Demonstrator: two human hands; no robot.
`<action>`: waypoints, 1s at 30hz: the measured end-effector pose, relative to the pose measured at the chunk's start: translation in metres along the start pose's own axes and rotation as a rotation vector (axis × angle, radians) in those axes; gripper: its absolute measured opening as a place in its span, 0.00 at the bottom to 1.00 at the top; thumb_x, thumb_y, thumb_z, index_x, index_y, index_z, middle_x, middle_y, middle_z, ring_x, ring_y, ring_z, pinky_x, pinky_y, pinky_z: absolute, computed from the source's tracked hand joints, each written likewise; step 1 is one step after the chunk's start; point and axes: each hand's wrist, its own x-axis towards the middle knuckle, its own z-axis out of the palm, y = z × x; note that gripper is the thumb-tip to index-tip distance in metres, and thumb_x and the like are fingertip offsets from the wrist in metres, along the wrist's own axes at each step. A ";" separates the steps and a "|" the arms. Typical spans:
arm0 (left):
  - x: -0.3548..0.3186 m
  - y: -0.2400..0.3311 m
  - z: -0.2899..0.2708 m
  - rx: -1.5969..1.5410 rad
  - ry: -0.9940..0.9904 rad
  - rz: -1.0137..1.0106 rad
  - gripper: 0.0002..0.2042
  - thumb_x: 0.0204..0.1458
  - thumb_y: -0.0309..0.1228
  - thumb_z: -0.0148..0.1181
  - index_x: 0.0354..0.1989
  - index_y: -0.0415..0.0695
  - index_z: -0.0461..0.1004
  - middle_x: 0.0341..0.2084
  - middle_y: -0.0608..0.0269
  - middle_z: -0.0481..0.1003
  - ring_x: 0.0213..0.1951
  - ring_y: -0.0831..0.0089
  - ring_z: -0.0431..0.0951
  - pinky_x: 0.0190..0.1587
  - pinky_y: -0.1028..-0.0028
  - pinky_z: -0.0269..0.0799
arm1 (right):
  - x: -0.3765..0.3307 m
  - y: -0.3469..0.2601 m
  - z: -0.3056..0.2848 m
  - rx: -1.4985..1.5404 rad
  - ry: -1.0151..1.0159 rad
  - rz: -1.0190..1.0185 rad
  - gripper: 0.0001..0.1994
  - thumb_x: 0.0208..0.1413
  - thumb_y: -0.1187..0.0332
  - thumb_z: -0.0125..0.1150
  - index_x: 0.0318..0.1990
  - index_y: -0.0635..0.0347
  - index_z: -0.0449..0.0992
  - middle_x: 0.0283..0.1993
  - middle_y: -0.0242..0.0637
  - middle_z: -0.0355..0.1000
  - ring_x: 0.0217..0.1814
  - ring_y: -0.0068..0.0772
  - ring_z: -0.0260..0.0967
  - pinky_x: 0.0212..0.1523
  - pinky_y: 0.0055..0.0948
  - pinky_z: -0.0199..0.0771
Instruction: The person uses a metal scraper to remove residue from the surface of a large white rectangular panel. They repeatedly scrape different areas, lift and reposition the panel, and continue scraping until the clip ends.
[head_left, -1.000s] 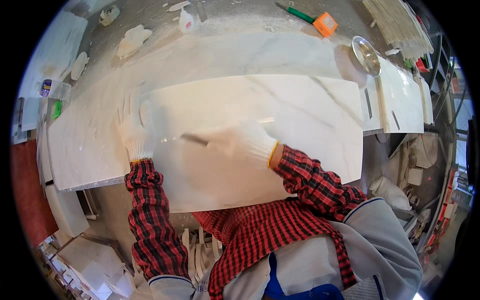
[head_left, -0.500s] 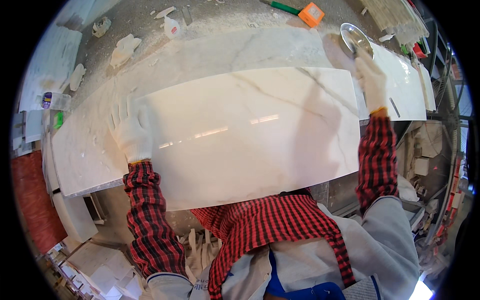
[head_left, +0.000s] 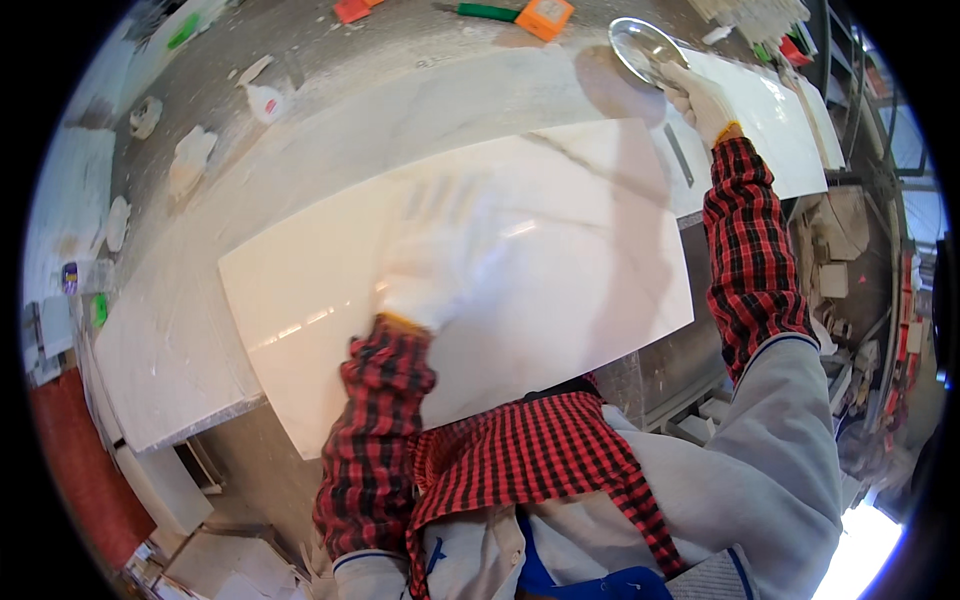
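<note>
A glossy white marble slab (head_left: 560, 260) with grey veins lies in front of me on a larger pale stone slab (head_left: 160, 350). My left hand (head_left: 435, 245), in a white knit glove, is over the middle of the glossy slab. Motion blurs it, but the fingers look outstretched and apart, with nothing held. At the far right, my gloved right hand (head_left: 705, 100) is at the near rim of a shiny metal bowl (head_left: 625, 45). Its fingers are curled together and dip over the rim; whatever they grip is too small and hidden to name.
A flat metal strip (head_left: 679, 155) lies beside the right forearm. Farther back are an orange block (head_left: 544, 18), a green-handled tool (head_left: 487, 12) and a white bottle (head_left: 265, 103). Crumpled white scraps (head_left: 192, 160) lie at left. A red-brown panel (head_left: 85, 465) stands beyond the left edge.
My left hand has swept from the slab's left edge toward its middle. The right hand has stayed at the bowl, now closer to its rim. The whole view has shifted and turned.
</note>
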 end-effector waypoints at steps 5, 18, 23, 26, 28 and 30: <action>-0.071 -0.099 -0.039 0.322 -0.261 -0.441 0.27 0.64 0.47 0.49 0.68 0.47 0.64 0.67 0.48 0.64 0.67 0.47 0.62 0.71 0.52 0.51 | -0.011 0.024 -0.026 0.064 0.010 -0.074 0.26 0.61 0.47 0.60 0.51 0.63 0.80 0.31 0.30 0.73 0.25 0.16 0.62 0.26 0.19 0.63; -0.273 -0.130 -0.084 0.709 0.086 -0.843 0.27 0.67 0.44 0.47 0.70 0.44 0.62 0.71 0.48 0.59 0.71 0.42 0.55 0.71 0.45 0.45 | -0.248 0.184 -0.028 0.041 0.302 0.070 0.25 0.70 0.52 0.54 0.54 0.70 0.78 0.38 0.26 0.72 0.36 0.16 0.63 0.38 0.18 0.66; -0.337 -0.101 -0.097 0.628 0.241 -1.075 0.24 0.67 0.40 0.48 0.67 0.41 0.66 0.68 0.46 0.63 0.69 0.45 0.59 0.71 0.52 0.52 | -0.263 0.185 -0.004 -0.017 0.203 0.333 0.35 0.66 0.39 0.52 0.50 0.73 0.79 0.40 0.23 0.72 0.38 0.19 0.63 0.42 0.23 0.66; -0.343 -0.067 -0.088 0.294 0.479 -1.209 0.23 0.68 0.39 0.47 0.66 0.37 0.67 0.67 0.47 0.66 0.68 0.53 0.62 0.70 0.61 0.56 | -0.268 0.186 0.003 0.036 0.217 0.322 0.36 0.66 0.38 0.51 0.51 0.73 0.78 0.40 0.23 0.72 0.39 0.20 0.64 0.43 0.25 0.66; -0.343 -0.046 -0.073 -0.007 0.702 -1.293 0.24 0.69 0.40 0.47 0.65 0.35 0.67 0.66 0.48 0.67 0.67 0.58 0.65 0.69 0.66 0.58 | -0.264 0.195 0.013 0.043 0.263 0.313 0.36 0.66 0.38 0.51 0.53 0.72 0.78 0.41 0.22 0.72 0.39 0.20 0.64 0.43 0.24 0.66; -0.341 -0.032 -0.064 -0.270 0.734 -1.394 0.25 0.69 0.42 0.47 0.63 0.33 0.69 0.64 0.50 0.70 0.65 0.61 0.68 0.68 0.68 0.60 | -0.258 0.210 0.022 0.050 0.299 0.288 0.36 0.66 0.38 0.51 0.51 0.70 0.79 0.38 0.22 0.71 0.37 0.19 0.63 0.41 0.24 0.66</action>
